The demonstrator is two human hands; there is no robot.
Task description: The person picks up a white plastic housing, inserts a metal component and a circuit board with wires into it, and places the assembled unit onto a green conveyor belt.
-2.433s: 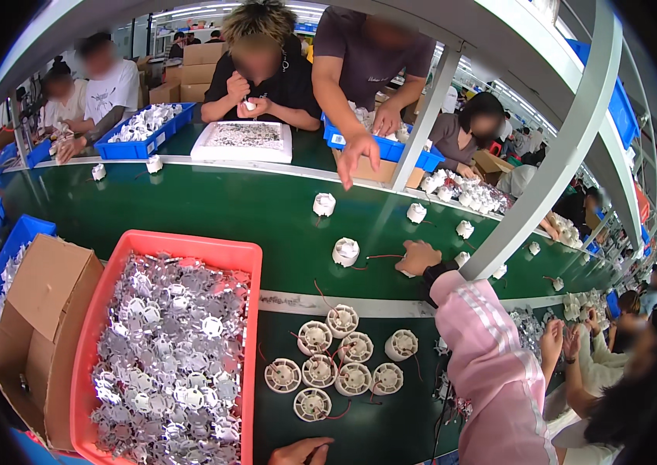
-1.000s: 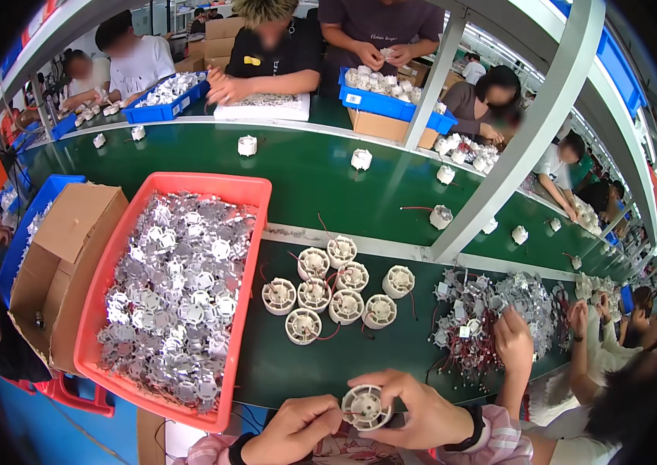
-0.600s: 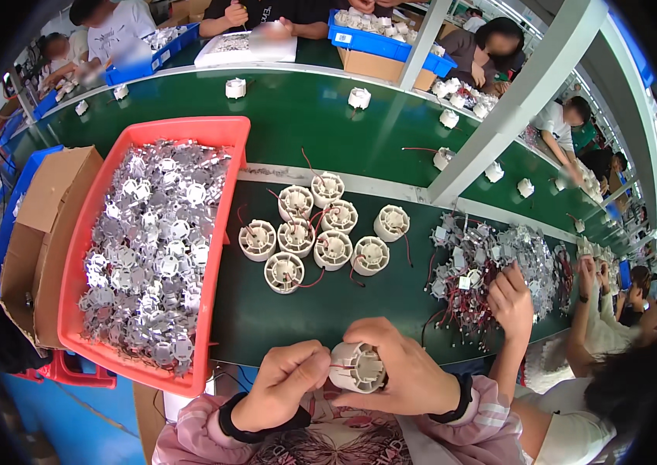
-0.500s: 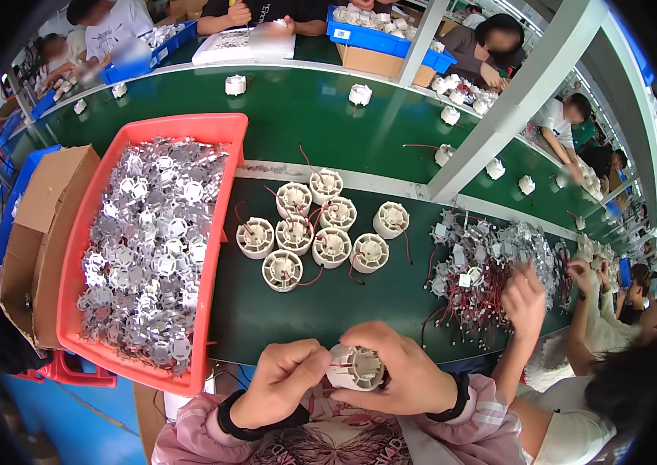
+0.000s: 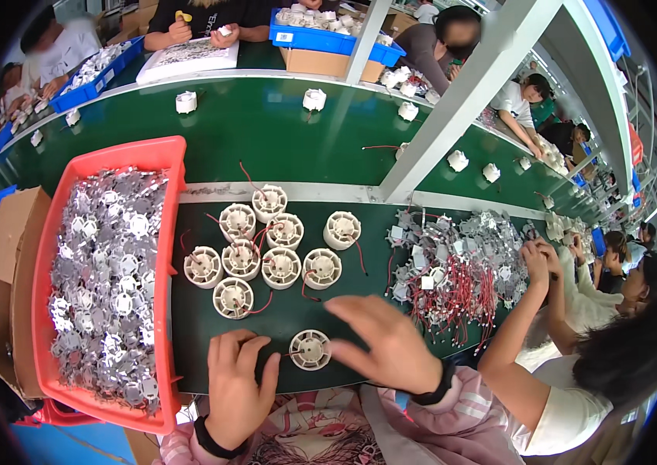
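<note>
A red plastic bin (image 5: 165, 310) heaped with silver metal plates (image 5: 107, 283) is filling the space to my left, and an open cardboard box (image 5: 14, 232) is leaning beyond it. Ahead of me nine white spoked housings (image 5: 281, 267) are standing in a loose group, their red leads trailing among them. To my right a tangled pile of silver plates with red wires (image 5: 452, 271) is spreading toward a co-worker's hands (image 5: 541, 260). A slanting grey metal post (image 5: 468, 101) is blocking part of my view across the line.

The round spoked plastic housing (image 5: 310, 350) is sitting on the bench between my hands, its red lead pointing left. My left hand (image 5: 237, 387) is hovering near that lead with fingers bent and apart, gripping nothing I can see. My right hand (image 5: 390, 349) is spreading thumb and forefinger, released, with the thumb beside the housing; I cannot tell whether it is touching.

The dark green benchtop (image 5: 359, 306) is ending at a pale ledge (image 5: 282, 192); past it a glossy green belt (image 5: 258, 147) is bearing scattered white parts. Co-workers are sitting opposite among blue bins (image 5: 336, 40).
</note>
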